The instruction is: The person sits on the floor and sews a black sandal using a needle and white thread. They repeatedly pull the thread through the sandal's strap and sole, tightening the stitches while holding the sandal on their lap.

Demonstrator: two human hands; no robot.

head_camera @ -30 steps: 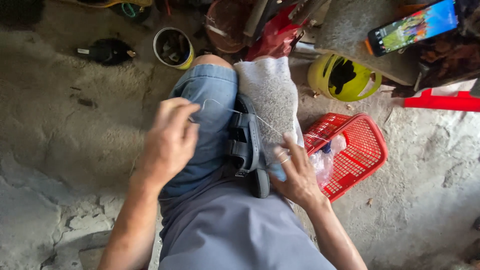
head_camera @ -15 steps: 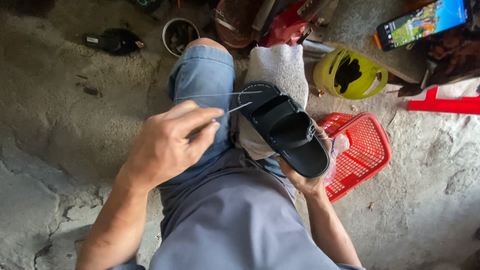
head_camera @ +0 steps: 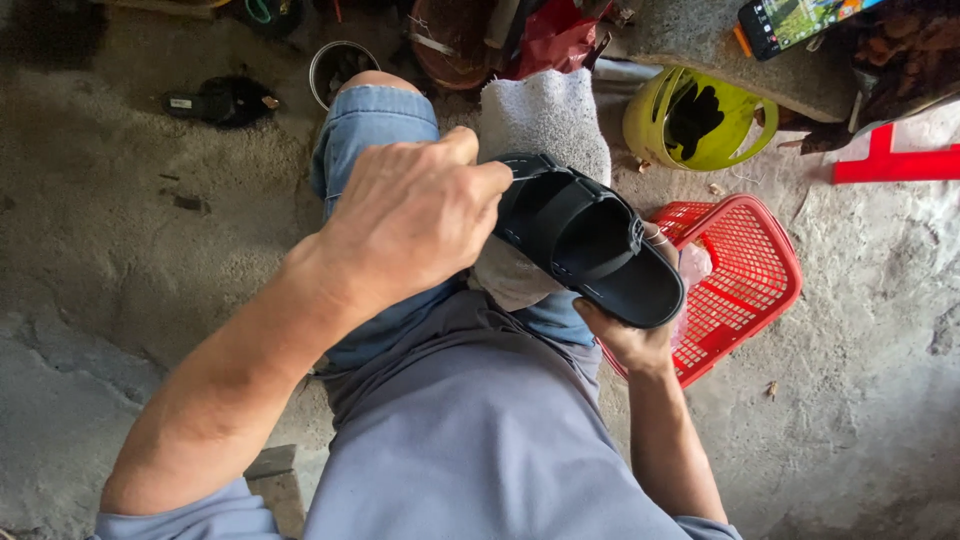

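1 black sandal (head_camera: 590, 238), held from beneath by the right hand (head_camera: 630, 340) over the lap. Left hand (head_camera: 415, 215) pinched closed at its edge. Red basket (head_camera: 745, 275) beside it on the floor.

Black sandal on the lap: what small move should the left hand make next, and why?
Probably push whatever the pinched fingers hold down through the sandal's edge. The left hand is pinched right at the rim of the black sandal, while the right hand props it from below over the grey cloth.
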